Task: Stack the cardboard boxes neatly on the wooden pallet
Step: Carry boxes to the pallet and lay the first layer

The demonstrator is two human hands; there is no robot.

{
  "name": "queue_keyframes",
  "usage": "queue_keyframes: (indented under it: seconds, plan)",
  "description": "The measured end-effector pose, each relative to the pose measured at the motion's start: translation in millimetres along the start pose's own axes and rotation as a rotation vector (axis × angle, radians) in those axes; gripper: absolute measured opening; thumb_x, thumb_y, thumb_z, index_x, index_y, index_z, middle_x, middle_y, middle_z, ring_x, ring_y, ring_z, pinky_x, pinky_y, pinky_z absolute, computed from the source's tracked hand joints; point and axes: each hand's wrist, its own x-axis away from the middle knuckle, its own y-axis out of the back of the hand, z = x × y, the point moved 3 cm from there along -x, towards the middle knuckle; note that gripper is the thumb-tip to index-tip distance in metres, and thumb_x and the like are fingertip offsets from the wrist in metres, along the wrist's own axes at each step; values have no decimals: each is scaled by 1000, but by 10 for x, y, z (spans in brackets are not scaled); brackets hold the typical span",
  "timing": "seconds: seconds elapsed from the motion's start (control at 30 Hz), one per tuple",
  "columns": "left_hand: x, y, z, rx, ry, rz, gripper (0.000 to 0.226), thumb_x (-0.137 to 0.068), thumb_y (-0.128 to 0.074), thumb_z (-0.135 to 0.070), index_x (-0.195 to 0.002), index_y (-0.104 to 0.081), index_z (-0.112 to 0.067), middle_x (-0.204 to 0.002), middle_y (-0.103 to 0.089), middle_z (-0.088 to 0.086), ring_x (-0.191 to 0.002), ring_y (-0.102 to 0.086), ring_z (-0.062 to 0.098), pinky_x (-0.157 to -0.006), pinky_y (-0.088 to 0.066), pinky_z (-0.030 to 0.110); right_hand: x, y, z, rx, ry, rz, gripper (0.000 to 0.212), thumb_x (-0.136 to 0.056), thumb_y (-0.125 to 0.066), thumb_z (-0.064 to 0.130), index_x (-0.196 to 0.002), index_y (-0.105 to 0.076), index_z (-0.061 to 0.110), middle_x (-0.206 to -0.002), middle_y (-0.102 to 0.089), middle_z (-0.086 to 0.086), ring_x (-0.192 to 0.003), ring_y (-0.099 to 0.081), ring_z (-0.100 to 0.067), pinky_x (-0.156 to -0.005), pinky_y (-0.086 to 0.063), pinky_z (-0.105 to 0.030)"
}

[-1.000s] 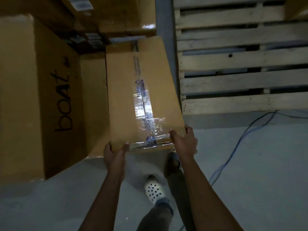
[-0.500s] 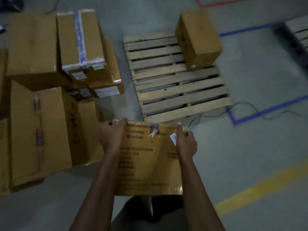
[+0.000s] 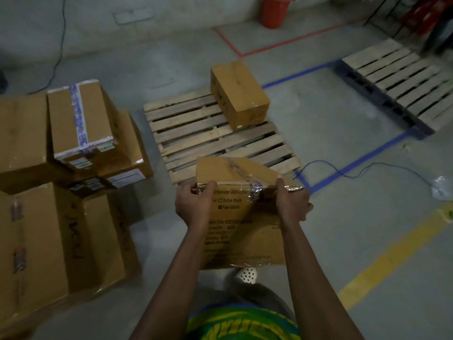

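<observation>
I hold a taped cardboard box (image 3: 241, 217) off the floor in front of my body, its printed side facing me. My left hand (image 3: 196, 204) grips its upper left edge and my right hand (image 3: 291, 204) grips its upper right edge. Just beyond the box lies the wooden pallet (image 3: 208, 141) on the concrete floor. One cardboard box (image 3: 239, 94) stands on the pallet's far right corner. The held box covers part of the pallet's near edge.
Stacked cardboard boxes (image 3: 81, 123) and larger cartons (image 3: 49, 241) stand on the floor to the left. A second pallet (image 3: 402, 82) lies far right. A cable (image 3: 362, 170) trails near the blue floor tape. An orange bucket (image 3: 274, 11) stands at the back.
I lifted the box from the pile on the left and straightened up. The view has swung out to show the whole pallet, and the box now tilts toward it.
</observation>
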Motion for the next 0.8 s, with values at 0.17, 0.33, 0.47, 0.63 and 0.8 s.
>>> queue_keyframes:
  seconds: [0.17, 0.33, 0.47, 0.63, 0.8]
  plan:
    - [242, -632, -254, 100, 50, -26, 31, -83, -78, -38, -105, -71, -17, -104, -65, -3, -88, -61, 10, -70, -46, 25, -685, 267, 258, -9, 96, -74, 80, -81, -73, 60, -138, -46, 10, -141, -52, -14, -134, -38, -37, -107, -32, -54]
    - [118, -1211, -511, 72, 65, -45, 27, -86, -72, -43, -93, -74, -17, -92, -68, -4, -77, -59, 5, -60, -39, 22, -1337, 312, 511, 31, 111, -116, 77, -79, -71, 62, -133, -48, 12, -140, -53, -12, -133, -36, -37, -106, -31, -54]
    - [-118, -1799, -688, -17, 65, -31, 28, -87, -69, -47, -80, -72, -20, -83, -67, -5, -72, -59, 8, -60, -40, 27, -1926, 247, 670, 120, 74, -144, 73, -80, -68, 59, -132, -49, 12, -139, -54, -11, -132, -37, -38, -104, -31, -51]
    - [-657, -2696, -848, -103, 139, 19, 27, -89, -66, -47, -81, -70, -21, -77, -68, -4, -74, -64, 13, -64, -46, 29, -2766, -137, 911, 231, 4, -143, 74, -83, -66, 56, -134, -44, 7, -140, -50, -15, -131, -35, -38, -104, -28, -51]
    - [-1197, -3421, -1258, -82, 236, 35, 24, -91, -69, -43, -82, -67, -21, -83, -67, -3, -75, -61, 11, -64, -45, 28, -3585, -524, 1355, 218, -28, -112, 73, -82, -68, 53, -135, -44, 9, -142, -49, -15, -131, -35, -38, -104, -30, -52]
